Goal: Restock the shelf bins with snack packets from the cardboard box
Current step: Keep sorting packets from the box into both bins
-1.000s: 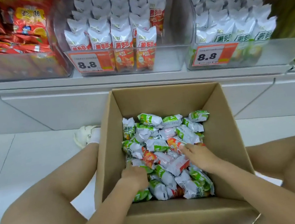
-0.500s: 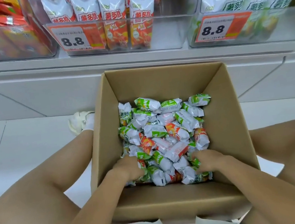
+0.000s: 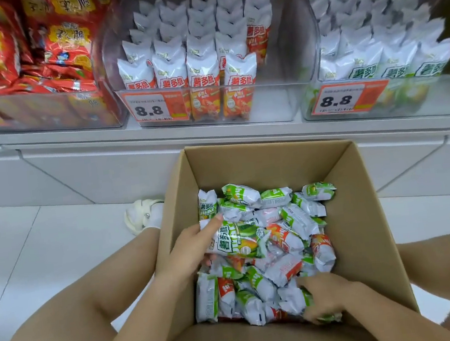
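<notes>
Green-printed packet [image 3: 238, 239] is sitting gripped in my left hand [image 3: 191, 248], lifted off the heap for shelving. Beyond both hands the green bin [image 3: 388, 105] is waiting, while my right hand [image 3: 325, 296] is curling round another packet [image 3: 325, 318] low in the cardboard box [image 3: 366, 223].

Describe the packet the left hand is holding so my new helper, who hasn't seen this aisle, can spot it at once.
Start at the open cardboard box on the floor below the shelf bins. At its left side, the left hand grips one green packet raised above the heap. Unlike the jumbled packets around it, it lies face up with its large green lettering fully readable.
</notes>
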Demonstrator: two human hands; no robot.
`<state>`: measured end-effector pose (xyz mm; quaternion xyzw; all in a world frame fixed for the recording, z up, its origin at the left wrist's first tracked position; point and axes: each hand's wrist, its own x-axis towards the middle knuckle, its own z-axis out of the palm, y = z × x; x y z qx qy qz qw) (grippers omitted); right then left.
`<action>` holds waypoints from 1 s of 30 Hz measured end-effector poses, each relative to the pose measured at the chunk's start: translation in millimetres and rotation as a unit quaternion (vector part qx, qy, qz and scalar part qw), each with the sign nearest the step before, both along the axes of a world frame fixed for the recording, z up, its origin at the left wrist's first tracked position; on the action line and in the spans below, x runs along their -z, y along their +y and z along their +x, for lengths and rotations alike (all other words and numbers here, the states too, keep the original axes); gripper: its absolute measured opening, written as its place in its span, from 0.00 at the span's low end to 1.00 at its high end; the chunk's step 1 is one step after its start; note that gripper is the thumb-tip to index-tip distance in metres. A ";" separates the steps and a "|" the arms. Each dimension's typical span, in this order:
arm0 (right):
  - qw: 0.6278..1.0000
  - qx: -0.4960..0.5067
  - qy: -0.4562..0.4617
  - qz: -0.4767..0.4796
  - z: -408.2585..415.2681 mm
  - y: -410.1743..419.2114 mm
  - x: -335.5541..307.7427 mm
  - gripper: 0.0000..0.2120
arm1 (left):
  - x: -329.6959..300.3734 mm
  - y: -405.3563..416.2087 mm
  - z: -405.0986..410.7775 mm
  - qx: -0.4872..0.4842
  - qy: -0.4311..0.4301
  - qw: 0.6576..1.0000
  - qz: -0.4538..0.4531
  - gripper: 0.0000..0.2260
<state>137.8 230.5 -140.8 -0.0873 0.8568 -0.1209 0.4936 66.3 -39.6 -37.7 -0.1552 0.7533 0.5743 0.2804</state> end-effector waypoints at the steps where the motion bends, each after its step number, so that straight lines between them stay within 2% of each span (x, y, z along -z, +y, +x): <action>1: 0.997 0.060 -0.001 -0.038 -8.0 -1.1 -10.0 0.20 | -5.2 0.9 -4.0 -0.015 0.013 1.000 0.013 0.23; 3: 0.964 0.225 -0.010 -0.140 -27.4 -1.7 -30.7 0.19 | -19.1 2.2 -11.7 -0.034 0.032 0.998 0.033 0.22; 4: 0.927 0.317 -0.016 -0.199 -38.3 -0.9 -43.8 0.21 | -26.8 2.8 -16.1 -0.038 0.032 0.997 0.051 0.21; 6: 0.825 0.468 -0.024 -0.315 -56.6 2.8 -72.0 0.21 | -43.7 5.0 -25.7 -0.031 0.029 0.995 0.091 0.22; 7: 0.774 0.520 -0.024 -0.361 -63.5 4.2 -87.7 0.21 | -53.7 7.6 -30.0 -0.017 0.033 0.994 0.106 0.23; 9: 0.695 0.578 -0.028 -0.427 -71.6 8.1 -119.4 0.23 | -70.6 13.8 -38.6 0.023 0.042 0.993 0.109 0.26; 11: 0.657 0.584 -0.011 -0.477 -72.6 14.0 -150.8 0.27 | -87.2 24.2 -46.5 0.054 0.046 0.993 0.090 0.25; 13: 0.654 0.556 0.022 -0.513 -70.9 20.1 -177.4 0.32 | -105.0 38.6 -52.2 0.079 0.062 0.993 0.062 0.22; 18: 0.701 0.436 0.144 -0.546 -69.1 33.4 -224.1 0.35 | -149.0 83.8 -60.9 0.125 0.101 0.985 0.060 0.14; 19: 0.708 0.419 0.165 -0.544 -68.4 38.4 -231.6 0.34 | -155.0 91.7 -63.1 0.129 0.111 0.984 0.052 0.15; 22: 0.729 0.379 0.210 -0.530 -65.6 51.5 -254.2 0.30 | -162.0 114.4 -74.8 0.163 0.175 0.970 -0.034 0.33; 24: 0.748 0.361 0.233 -0.506 -65.0 58.7 -262.5 0.28 | -170.2 131.5 -77.9 0.185 0.214 0.957 -0.065 0.37; 25: 0.757 0.355 0.237 -0.494 -64.4 62.3 -265.7 0.27 | -176.3 140.3 -77.7 0.191 0.219 0.954 -0.068 0.35; 27: 0.769 0.347 0.232 -0.483 -61.9 69.0 -269.8 0.25 | -187.6 156.5 -77.0 0.201 0.209 0.955 -0.058 0.24; 30: 0.776 0.339 0.224 -0.483 -56.8 80.6 -272.1 0.21 | -194.2 173.6 -79.7 0.255 0.172 0.951 -0.038 0.21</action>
